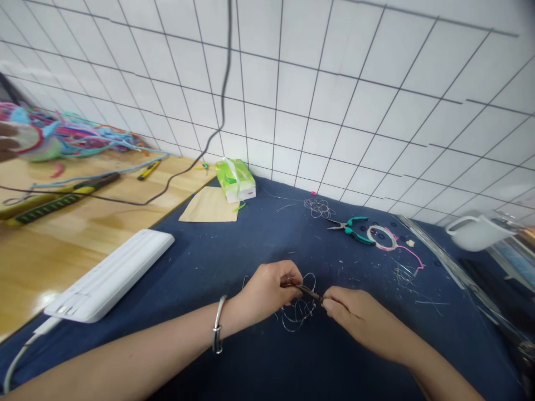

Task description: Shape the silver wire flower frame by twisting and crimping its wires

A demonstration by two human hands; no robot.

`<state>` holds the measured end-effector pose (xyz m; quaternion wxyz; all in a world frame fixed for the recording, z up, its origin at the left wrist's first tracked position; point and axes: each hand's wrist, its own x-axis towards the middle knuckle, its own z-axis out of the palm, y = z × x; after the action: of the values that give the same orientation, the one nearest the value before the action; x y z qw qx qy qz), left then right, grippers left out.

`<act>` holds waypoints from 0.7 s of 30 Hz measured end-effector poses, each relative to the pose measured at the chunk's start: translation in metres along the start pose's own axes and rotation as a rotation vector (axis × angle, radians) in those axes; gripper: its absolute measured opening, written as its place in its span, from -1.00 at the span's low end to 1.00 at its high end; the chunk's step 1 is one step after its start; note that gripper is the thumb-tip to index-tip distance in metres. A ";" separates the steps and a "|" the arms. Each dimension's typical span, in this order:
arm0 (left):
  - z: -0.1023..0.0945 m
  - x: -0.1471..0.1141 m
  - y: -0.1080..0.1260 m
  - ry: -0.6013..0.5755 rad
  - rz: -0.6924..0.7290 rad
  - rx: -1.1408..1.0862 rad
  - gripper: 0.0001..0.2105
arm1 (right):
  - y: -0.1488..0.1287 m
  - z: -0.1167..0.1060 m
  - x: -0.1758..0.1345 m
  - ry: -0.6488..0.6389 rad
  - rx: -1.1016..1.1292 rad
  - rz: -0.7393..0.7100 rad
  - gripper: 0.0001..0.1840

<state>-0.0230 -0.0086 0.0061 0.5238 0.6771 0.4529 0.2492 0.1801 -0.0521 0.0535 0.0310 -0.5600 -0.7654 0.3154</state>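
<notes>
My left hand, with a silver bangle at the wrist, is closed in a pinch on a looped tangle of thin silvery wire. The loops hang below and behind its fingers, just above the dark blue cloth. My right hand is closed, thumb against fingers, on one end of a dark slim piece. That piece runs across to the fingertips of my left hand, where its other end is hidden. Its exact kind is too small to make out.
Beyond my hands lie a flower-like wire shape, teal-handled pliers, a wire coil and wire scraps. A white power strip, tissue pack and brown paper are leftward. Another person's hand is far left.
</notes>
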 end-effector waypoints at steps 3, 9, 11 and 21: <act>0.001 -0.002 0.003 0.037 0.043 0.069 -0.93 | -0.003 0.000 0.000 0.023 -0.046 -0.006 -0.65; 0.002 -0.002 0.003 0.098 0.140 0.172 -0.91 | -0.007 -0.002 -0.001 0.057 -0.132 -0.031 -0.64; 0.003 -0.003 0.003 0.108 0.179 0.192 -0.91 | -0.006 -0.003 -0.002 0.059 -0.151 -0.043 -0.65; 0.006 -0.002 0.003 0.119 0.223 0.228 -0.90 | -0.001 -0.013 -0.001 -0.019 -0.112 -0.071 -0.65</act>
<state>-0.0180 -0.0130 0.0067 0.3849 0.7622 0.4306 0.2923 0.1848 -0.0468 0.0650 0.0035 -0.5306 -0.8014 0.2762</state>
